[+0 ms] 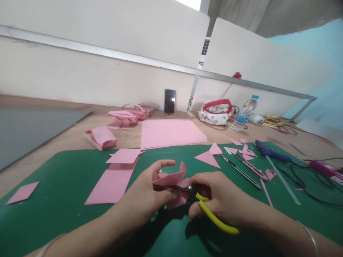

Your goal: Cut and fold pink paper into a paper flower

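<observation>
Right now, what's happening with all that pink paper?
A person's left hand holds a folded pink paper above a green mat. The right hand grips yellow-handled scissors, with the blades at the paper. More pink sheets and cut triangles lie around, and a blue glue gun sits to the right. A bottle and a phone stand at the back.
</observation>
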The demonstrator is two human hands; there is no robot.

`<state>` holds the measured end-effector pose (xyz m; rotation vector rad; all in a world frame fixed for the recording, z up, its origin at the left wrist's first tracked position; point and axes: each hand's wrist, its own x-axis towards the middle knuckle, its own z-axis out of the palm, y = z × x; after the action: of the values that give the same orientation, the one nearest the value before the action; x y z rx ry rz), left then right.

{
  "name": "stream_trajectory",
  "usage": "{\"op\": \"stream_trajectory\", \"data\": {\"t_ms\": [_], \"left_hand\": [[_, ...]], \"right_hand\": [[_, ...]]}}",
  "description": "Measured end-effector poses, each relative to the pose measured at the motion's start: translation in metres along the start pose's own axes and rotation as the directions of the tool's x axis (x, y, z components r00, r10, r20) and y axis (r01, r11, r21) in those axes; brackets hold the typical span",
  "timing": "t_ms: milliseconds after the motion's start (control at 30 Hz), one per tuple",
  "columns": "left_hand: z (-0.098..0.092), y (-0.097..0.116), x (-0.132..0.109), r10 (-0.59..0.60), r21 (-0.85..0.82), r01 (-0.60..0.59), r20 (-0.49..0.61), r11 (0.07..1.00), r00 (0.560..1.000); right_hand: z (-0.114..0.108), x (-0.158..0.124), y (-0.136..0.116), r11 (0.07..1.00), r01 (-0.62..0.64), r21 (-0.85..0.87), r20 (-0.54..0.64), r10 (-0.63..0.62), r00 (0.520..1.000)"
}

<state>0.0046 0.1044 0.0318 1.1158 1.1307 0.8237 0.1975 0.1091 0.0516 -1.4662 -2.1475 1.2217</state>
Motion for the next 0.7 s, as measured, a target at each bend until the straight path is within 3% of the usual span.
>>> {"op": "stream_trajectory", "data": {"t_ms": [467,700], "left_hand": [[0.0012,0.0019,-0.0009,0.014,0.041,-0.013,-0.03,0.999,0.999],[0.0014,0.005,-0.0016,0.02,0.08,-0.016,-0.055,0.997,0.998]], "right_hand": [[-0.0012,0.0015,0.0018,1.0,0.01,0.014,0.01,-0.01,1.0],[-0.0096,-0.0012,0.0034,0.989,0.049,-0.14,0.089,-0.037,0.995]]}}
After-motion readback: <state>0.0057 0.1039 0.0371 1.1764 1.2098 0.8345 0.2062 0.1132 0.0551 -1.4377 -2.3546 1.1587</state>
